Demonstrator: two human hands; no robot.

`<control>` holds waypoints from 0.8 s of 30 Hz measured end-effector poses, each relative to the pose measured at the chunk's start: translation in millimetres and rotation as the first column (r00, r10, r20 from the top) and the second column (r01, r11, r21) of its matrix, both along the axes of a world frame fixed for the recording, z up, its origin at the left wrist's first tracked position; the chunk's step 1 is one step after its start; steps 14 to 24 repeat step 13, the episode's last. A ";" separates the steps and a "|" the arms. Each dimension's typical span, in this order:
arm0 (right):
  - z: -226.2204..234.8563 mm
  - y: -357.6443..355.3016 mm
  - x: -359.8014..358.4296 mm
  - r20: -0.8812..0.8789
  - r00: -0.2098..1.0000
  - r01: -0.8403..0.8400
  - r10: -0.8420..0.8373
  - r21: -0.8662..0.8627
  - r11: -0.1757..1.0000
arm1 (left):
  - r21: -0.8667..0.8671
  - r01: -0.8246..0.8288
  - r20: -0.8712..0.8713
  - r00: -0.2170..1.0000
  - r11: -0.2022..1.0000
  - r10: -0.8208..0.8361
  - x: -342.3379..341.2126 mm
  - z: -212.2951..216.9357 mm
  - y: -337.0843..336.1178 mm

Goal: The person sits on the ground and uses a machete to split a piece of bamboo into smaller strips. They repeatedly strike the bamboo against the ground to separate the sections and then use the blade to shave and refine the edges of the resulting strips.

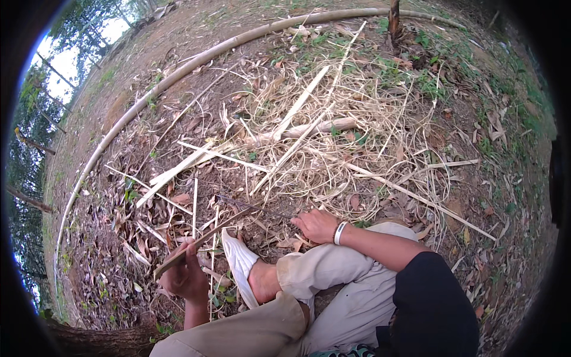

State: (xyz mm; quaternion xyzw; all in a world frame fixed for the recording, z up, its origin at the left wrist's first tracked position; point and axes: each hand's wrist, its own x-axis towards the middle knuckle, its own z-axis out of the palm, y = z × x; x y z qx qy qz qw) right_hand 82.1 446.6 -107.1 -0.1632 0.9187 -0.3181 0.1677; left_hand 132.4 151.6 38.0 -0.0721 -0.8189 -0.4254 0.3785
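My left hand (184,278) is closed round a long, flat brown strip (219,231), which looks like bamboo or wood and slants up to the right. My right hand (317,226), by my bent knee, has its fingers curled at the end of a thin dark blade, apparently a knife (272,212). The blade points left and crosses the strip's far end; its handle is hidden in the hand. Between the hands is my foot (263,282), with a white cloth (239,262) against it.
Beyond my hands lies a tangle of thin pale shavings (369,154) with split bamboo pieces (303,101) across it. A long bamboo pole (178,72) curves round the far and left sides. A thin stump (394,24) stands behind; a log (101,339) lies lower left. Dry leaves cover the ground.
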 end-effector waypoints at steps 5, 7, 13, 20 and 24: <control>1.1 -2.6 -10.8 -0.097 0.988 -0.133 0.117 -0.184 0.974 | 0.070 -0.022 0.065 0.998 0.997 0.018 1.6 -3.8 -5.3; 36.0 -17.9 9.3 -0.025 0.994 -0.113 0.111 -0.183 0.976 | 0.015 -0.021 0.028 0.999 1.000 0.021 6.0 -4.3 -9.0; -2.9 0.3 -4.0 -0.270 0.895 -0.324 0.354 0.149 0.934 | -0.195 -0.061 0.014 0.998 0.979 0.065 12.3 -6.9 -17.2; -2.9 0.3 -4.0 -0.270 0.895 -0.324 0.354 0.149 0.934 | -0.195 -0.061 0.014 0.998 0.979 0.065 12.3 -6.9 -17.2; -2.9 0.3 -4.0 -0.270 0.895 -0.324 0.354 0.149 0.934 | -0.195 -0.061 0.014 0.998 0.979 0.065 12.3 -6.9 -17.2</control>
